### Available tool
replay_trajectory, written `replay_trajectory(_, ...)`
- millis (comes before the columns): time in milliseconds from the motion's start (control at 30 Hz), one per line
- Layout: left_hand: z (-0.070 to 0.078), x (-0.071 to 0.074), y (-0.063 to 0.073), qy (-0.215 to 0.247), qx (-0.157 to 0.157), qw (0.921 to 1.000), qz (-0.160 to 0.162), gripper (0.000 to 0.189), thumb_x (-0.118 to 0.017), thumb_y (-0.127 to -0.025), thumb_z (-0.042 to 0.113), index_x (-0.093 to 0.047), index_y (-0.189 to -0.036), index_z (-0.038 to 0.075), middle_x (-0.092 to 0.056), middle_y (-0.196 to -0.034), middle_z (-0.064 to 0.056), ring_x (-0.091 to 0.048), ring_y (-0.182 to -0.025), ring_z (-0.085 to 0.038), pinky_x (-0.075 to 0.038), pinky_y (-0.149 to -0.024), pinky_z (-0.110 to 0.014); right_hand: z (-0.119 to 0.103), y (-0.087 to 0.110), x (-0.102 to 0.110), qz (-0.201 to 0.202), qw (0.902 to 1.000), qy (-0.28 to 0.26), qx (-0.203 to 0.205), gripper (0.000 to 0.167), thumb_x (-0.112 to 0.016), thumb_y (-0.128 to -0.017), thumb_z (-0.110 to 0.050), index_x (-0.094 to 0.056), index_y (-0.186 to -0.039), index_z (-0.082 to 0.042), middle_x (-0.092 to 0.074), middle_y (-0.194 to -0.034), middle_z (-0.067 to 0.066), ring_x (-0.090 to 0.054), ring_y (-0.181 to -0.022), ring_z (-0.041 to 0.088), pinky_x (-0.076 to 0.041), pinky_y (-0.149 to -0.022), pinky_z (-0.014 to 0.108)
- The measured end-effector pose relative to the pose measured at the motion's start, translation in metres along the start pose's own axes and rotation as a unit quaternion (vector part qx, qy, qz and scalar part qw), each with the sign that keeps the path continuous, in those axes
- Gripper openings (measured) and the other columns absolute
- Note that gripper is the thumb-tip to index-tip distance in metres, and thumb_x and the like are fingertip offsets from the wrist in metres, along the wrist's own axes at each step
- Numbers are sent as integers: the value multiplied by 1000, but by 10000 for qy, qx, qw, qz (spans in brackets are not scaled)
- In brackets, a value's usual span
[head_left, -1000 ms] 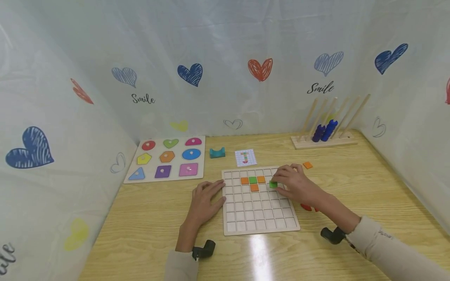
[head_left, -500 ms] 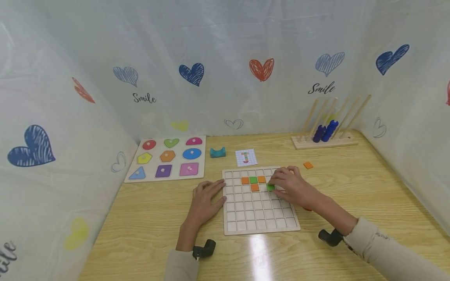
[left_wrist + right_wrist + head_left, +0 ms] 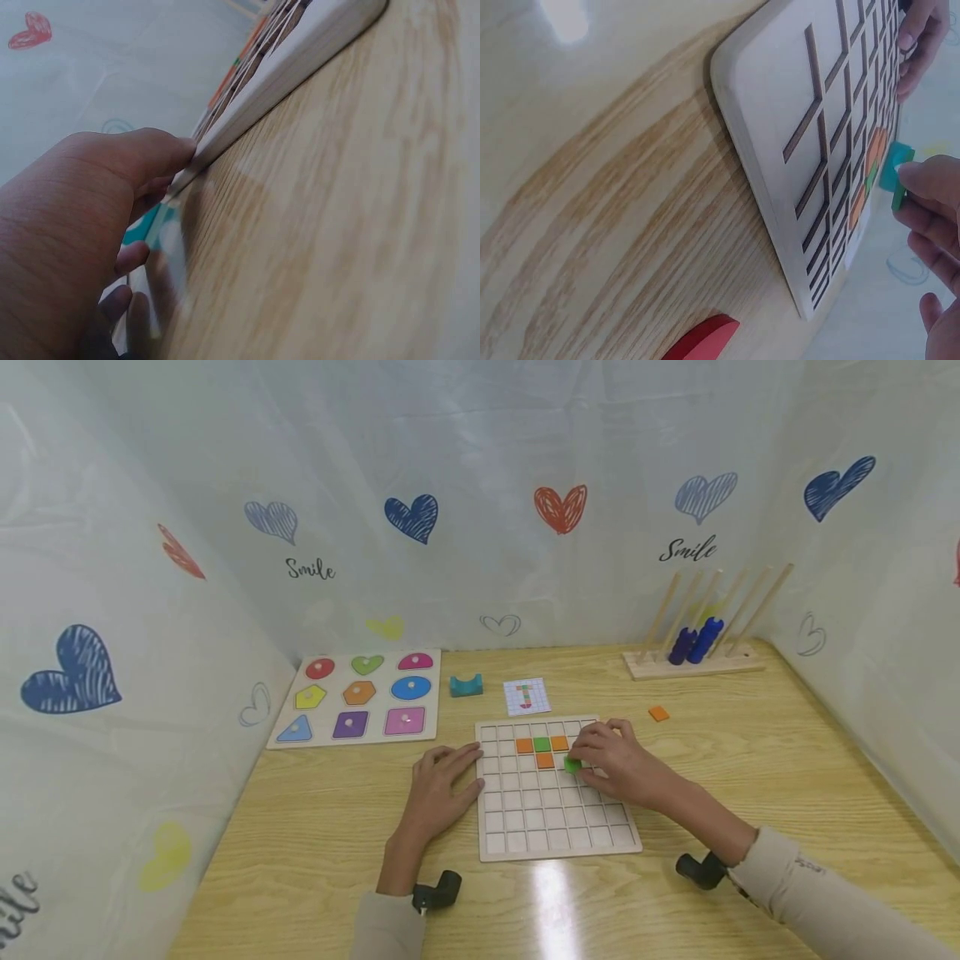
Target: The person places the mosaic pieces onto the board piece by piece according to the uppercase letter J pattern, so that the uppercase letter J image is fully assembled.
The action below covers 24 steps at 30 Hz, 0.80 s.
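Observation:
A wooden grid board lies in the middle of the table. Three orange tiles and one green tile sit in its upper cells, one orange tile just below the green. My right hand pinches another green tile between thumb and fingers, over the board's upper right part. In the right wrist view that green tile is held on edge, apart from the board. At the board's left edge my left hand rests with fingers extended, thumb and fingertips touching the rim.
A loose orange tile lies right of the board; a red piece shows in the right wrist view. Behind are a pattern card, a teal block, a shape puzzle at left and a peg stand at right.
The right hand has moved left and slightly toward the front with the green tile, nearer the lower orange tile. Its arm now hides the red pieces in the head view. The left hand stays in place.

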<state>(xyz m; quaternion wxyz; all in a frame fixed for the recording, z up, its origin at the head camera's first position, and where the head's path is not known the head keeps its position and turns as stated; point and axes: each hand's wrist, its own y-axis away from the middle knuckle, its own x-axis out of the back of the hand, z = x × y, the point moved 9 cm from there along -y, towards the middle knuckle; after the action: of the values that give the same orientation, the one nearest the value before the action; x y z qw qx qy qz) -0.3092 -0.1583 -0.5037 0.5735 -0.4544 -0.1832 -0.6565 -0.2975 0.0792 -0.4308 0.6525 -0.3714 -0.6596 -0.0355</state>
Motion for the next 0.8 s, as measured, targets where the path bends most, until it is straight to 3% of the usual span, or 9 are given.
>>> replay_trajectory(467, 5, 5, 1, -42, -170, 9997, 187, 48, -67, -93, 32, -62, -138, 16, -55, -146, 5, -43, -125, -29, -30, -100, -55, -10, -7, -8, 15, 9999, 52, 161, 26, -87, -74, -7, -76, -97, -11, -68, -99, 1, -58, -100, 23, -35, -85, 51)
replay_trajectory(800, 4, 3, 0, -8, -116, 9999, 85, 48, -65, -94, 33, -62, -139, 17, -54, -146, 6, -43, -126, -28, -30, -101, -54, -15, -11, -15, -42, 9997, 59, 231, 27, -88, -74, -8, -76, -97, -10, -69, -97, 0, -58, -100, 22, -37, -86, 51)
